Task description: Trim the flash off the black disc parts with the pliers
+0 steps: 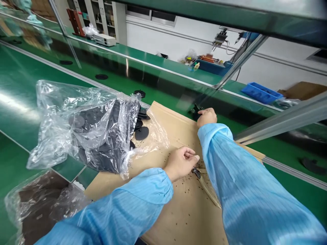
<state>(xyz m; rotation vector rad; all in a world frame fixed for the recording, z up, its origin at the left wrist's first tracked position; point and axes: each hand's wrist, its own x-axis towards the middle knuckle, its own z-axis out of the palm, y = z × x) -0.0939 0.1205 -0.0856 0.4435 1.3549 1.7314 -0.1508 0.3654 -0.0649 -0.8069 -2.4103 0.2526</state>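
My right hand (208, 117), stretched to the far edge of the brown cardboard (178, 211), has its fingers closed on a small black part (196, 111); its exact kind is hard to make out. Nearer to me, my left hand (182, 162) hovers over the cardboard with its fingers curled in. Whether anything is inside them is hidden. Just below it lie pliers (206, 190) with pale handles, partly behind my right sleeve. Tiny dark bits are scattered around. A clear plastic bag (102, 132) full of black discs lies to the left, with several discs (142, 133) spilling from its mouth.
A transparent divider (163, 81) with a metal rail runs along the bench behind the cardboard. Loose black discs (101, 77) lie near it. A slanted metal post (281, 119) rises at the right. Another plastic bag (46, 204) with dark contents sits front left.
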